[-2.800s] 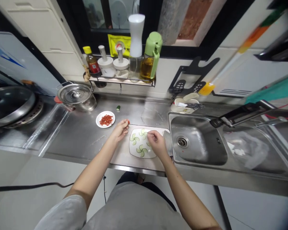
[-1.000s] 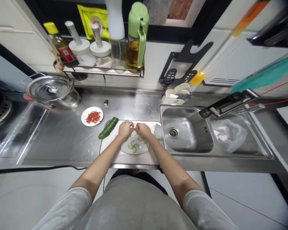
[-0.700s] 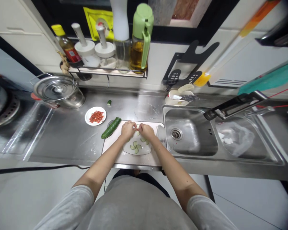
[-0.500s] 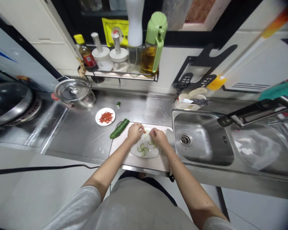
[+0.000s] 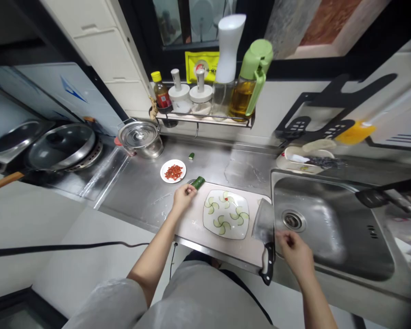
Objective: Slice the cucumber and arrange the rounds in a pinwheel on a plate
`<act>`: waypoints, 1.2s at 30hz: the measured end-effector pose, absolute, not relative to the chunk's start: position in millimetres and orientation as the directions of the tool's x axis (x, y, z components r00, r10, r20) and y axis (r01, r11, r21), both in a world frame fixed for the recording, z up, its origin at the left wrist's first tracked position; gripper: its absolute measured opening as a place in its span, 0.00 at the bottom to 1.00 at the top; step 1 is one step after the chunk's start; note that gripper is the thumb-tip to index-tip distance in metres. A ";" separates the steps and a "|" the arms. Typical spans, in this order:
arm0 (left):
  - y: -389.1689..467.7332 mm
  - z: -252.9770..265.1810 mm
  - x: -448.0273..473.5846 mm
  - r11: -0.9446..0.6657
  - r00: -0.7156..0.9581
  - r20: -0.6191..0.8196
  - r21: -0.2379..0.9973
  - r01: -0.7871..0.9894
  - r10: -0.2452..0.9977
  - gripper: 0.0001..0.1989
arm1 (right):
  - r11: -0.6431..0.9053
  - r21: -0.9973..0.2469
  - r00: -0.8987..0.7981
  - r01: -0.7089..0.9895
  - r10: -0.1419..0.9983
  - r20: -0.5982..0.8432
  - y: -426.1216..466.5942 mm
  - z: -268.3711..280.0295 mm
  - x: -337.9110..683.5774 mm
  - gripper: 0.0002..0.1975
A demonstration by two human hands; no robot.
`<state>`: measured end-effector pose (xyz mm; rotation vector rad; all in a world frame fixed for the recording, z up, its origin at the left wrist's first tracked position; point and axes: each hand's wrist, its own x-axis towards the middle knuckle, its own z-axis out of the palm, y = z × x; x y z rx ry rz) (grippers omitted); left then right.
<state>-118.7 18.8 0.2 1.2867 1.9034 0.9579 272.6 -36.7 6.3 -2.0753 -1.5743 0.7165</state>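
My left hand (image 5: 185, 197) is over the left edge of the pale cutting board (image 5: 188, 228), fingers curled, covering part of a cucumber (image 5: 199, 182); whether anything is in the fingers is hidden. My right hand (image 5: 296, 253) hangs over the sink's front left rim, fingers bent inward, their contents not visible. Between the hands, a white squarish plate (image 5: 208, 224) bears several pinwheels of thin green-edged slices. One small red piece (image 5: 226, 199) sits at the centre of the top pinwheel. A cleaver (image 5: 264, 222) lies at the board's right side, its black handle past the front edge.
A small white plate (image 5: 163, 174) of chopped red pieces and a cucumber end (image 5: 191, 156) are behind the board. A lidded steel pot (image 5: 150, 148) stands left, a wok (image 5: 63, 146) beyond it. At right is the sink (image 5: 311, 219); a condiment rack (image 5: 205, 119) hangs behind.
Both hands have left the pinwheel plate: my left hand moved left to the cucumber, my right hand went right towards the sink. A red piece now shows uncovered on the top pinwheel. The view shifted.
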 end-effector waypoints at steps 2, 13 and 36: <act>18.2 0.0 -138.4 0.296 -0.389 -0.103 0.827 0.478 0.916 0.06 | -0.296 -0.621 0.262 0.726 0.953 -0.149 -46.4 1.6 279.1 0.27; 49.6 -9.7 -185.5 0.420 -0.468 -0.056 0.543 0.727 0.882 0.08 | -0.297 -0.659 0.251 0.691 0.954 -0.166 -55.8 -1.5 275.5 0.29; 64.0 -4.1 -179.9 0.307 -0.374 0.053 0.472 0.826 0.926 0.08 | -0.287 -0.662 0.241 0.692 0.957 -0.164 -65.5 0.7 273.0 0.26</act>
